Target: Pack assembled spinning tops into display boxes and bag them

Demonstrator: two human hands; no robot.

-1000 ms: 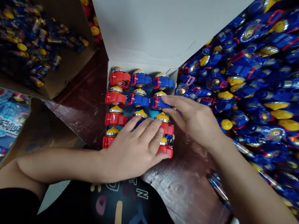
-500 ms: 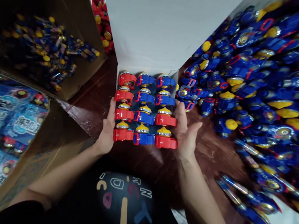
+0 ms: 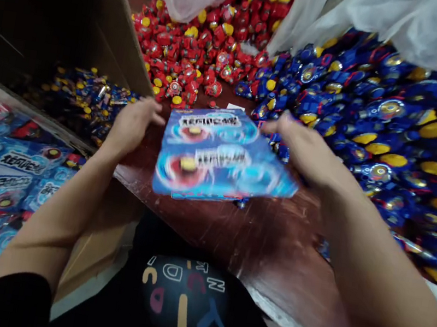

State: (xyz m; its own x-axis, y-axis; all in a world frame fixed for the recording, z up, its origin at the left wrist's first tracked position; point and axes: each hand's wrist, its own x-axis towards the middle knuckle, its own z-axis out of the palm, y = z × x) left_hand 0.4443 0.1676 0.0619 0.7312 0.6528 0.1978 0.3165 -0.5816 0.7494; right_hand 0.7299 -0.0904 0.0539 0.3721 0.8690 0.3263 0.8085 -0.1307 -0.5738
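Observation:
In front of me on the table is a blue printed display box (image 3: 224, 142), its lid folded down at a slant over the contents and slightly blurred. A little of a toy's blue part shows under its front edge. Beside the box's left edge is my left hand (image 3: 136, 123), fingers stretched toward it with a gap between. My right hand (image 3: 306, 144) hovers at the far right corner, fingers extended and smeared by motion. Whether its fingertips touch the lid is unclear.
Red toys (image 3: 203, 50) are piled behind the box and blue toys (image 3: 354, 118) to the right, below plastic bags (image 3: 422, 30). At left, a deep carton (image 3: 127, 33) holds small yellow-capped pieces. Another carton below has blue printed packs (image 3: 15, 159). Dark red tabletop (image 3: 209, 223) lies in front.
The raised white lid has come down toward me, covering the rows of red and blue toys with its printed side up. Both hands have left the box's sides and moved farther from me.

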